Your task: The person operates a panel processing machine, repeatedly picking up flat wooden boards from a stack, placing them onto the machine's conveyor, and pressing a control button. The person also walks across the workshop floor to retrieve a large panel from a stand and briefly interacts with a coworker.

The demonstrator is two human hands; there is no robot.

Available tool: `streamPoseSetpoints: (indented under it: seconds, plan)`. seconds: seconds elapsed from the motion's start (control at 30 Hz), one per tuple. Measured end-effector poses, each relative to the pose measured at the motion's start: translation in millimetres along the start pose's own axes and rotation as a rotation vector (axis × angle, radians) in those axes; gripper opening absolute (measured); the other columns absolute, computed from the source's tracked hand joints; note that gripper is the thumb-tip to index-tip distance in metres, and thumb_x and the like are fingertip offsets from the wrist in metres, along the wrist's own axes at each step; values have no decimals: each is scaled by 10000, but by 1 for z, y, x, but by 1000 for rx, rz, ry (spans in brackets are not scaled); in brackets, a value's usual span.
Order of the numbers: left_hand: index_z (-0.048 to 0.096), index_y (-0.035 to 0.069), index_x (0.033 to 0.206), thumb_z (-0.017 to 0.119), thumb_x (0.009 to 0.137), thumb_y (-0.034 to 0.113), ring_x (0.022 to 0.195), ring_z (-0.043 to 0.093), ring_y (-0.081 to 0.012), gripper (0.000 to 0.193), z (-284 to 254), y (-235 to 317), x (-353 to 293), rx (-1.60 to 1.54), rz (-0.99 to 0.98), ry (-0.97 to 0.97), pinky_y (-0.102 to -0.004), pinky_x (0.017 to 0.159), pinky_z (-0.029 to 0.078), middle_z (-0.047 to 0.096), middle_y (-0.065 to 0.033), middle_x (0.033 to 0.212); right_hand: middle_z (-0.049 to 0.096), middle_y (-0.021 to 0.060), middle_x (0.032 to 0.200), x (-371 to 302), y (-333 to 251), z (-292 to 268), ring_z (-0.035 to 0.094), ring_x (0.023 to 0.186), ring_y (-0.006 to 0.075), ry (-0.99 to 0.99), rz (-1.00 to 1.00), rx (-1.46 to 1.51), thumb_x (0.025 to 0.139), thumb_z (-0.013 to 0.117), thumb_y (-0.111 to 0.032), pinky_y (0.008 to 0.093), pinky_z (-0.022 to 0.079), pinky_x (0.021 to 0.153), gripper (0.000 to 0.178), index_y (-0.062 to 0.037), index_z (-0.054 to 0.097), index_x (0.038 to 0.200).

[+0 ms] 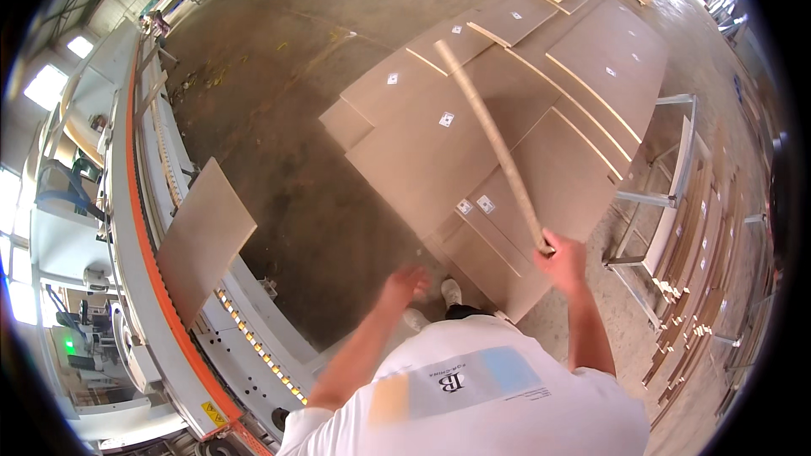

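Observation:
My right hand is closed round the near end of a long, narrow wood-coloured strip. The strip slants up and away to the left, above a broad stack of brown panels. Out to the left, my left hand holds nothing; its fingers look stretched out, though slightly blurred. It is in front of my body, above the floor beside the near corner of the stack. Several panels in the stack carry small white labels and show pale edges.
Along the left runs a long machine with an orange rail, and a brown panel rests on it. At the right stand a metal frame and many narrow boards in piles. Concrete floor separates machine and stack.

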State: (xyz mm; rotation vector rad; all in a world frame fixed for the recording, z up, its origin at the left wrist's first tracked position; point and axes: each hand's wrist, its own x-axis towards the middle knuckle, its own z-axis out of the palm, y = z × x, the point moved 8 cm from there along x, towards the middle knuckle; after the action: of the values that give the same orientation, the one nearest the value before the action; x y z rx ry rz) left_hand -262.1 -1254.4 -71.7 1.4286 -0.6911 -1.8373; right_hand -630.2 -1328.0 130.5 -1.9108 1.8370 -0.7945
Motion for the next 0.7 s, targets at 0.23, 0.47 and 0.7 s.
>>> streamPoseSetpoints:
  seconds: [0.23,0.47,0.7]
  plan:
    - [563,-51,1349,674,992,338,927,656,-162,539,87,102,67,-239,70,103,-315,817,535,697,-102,1052,758,77,975,-115,21,44,720,783,294,-92,-170,-126,653,808,-148,395,579,692,412,-124,720,1055]
    - [545,75,910,777,901,142,596,524,-164,242,57,9,101,-326,-154,254,-323,534,456,580,-30,797,732,28,1144,-163,58,63,681,998,292,-192,-191,-120,608,837,-156,417,573,820,479,-152,691,1064]
    - [599,51,1045,719,909,59,784,625,-206,181,55,-31,-5,-738,-181,455,-352,673,532,648,-82,941,524,181,1471,-173,168,73,596,1214,339,-196,-22,-61,796,835,-391,441,486,1007,805,-61,481,1439]
